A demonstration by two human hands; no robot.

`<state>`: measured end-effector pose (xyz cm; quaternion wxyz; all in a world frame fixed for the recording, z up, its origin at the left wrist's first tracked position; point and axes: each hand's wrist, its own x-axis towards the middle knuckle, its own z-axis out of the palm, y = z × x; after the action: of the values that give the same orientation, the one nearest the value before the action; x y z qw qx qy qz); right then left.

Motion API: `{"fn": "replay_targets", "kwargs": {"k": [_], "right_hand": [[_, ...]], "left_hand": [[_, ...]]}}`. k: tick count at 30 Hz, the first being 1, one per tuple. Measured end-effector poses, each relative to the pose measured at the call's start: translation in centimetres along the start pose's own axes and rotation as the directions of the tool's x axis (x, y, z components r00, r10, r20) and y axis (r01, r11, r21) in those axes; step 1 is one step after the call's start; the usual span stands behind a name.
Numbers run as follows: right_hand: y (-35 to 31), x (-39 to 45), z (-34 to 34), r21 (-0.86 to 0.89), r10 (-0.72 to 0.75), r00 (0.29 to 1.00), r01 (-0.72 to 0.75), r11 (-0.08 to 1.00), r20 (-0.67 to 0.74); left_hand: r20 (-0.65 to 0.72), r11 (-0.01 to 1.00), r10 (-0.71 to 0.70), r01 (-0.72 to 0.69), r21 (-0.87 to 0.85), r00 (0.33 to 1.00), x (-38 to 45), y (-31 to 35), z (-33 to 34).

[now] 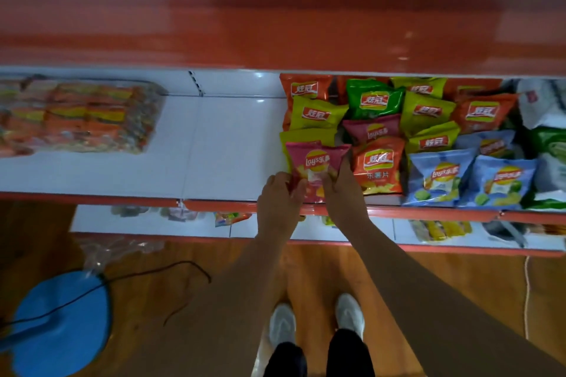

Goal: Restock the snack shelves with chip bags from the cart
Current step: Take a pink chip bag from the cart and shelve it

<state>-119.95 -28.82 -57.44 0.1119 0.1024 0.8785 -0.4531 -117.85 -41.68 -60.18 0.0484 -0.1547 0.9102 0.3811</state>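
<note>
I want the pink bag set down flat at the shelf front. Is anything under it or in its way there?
Partly. Both hands, left hand and right hand, hold the pink bag at the shelf front. A yellow-green bag lies right behind it, an orange bag beside it. Bare shelf lies to the left.

A small shop — red-edged white shelves of packaged chip bags.

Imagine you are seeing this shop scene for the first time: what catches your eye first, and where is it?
Both hands, left hand and right hand, grip a pink chip bag at the white shelf front. Right of it crowd orange, green and blue chip bags. A blue round base sits on the floor, lower left.
</note>
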Motion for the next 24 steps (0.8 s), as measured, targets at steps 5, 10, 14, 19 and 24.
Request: {"fn": "replay_targets", "kwargs": {"k": [5,10,14,19,24], "right_hand": [[2.2,-0.8,1.2,-0.074,0.024,0.998,-0.028,0.997,-0.053],[2.2,-0.1,1.5,-0.117,-0.091,0.984,0.074,0.990,-0.150],[2.3,-1.4,1.8,-0.141,-0.128,0.971,0.100,0.985,-0.201],[3.7,-1.6,1.6,-0.228,-0.068,0.989,0.038,0.973,-0.129],[3.2,-2.0,0.2,-0.202,-0.031,0.997,0.016,0.979,-0.072]], "left_hand": [[0.037,0.999,0.039,-0.040,0.018,0.999,0.4,-0.7,0.6],[0.063,0.995,0.104,-0.104,-0.002,0.993,1.6,-0.5,0.7],[-0.006,0.993,0.098,-0.097,0.059,0.995,0.7,-0.2,0.5],[0.076,0.978,0.018,-0.033,0.206,0.997,-0.5,-0.5,0.4],[0.093,0.972,-0.004,-0.018,0.236,0.996,-1.2,0.2,-0.7]]}}
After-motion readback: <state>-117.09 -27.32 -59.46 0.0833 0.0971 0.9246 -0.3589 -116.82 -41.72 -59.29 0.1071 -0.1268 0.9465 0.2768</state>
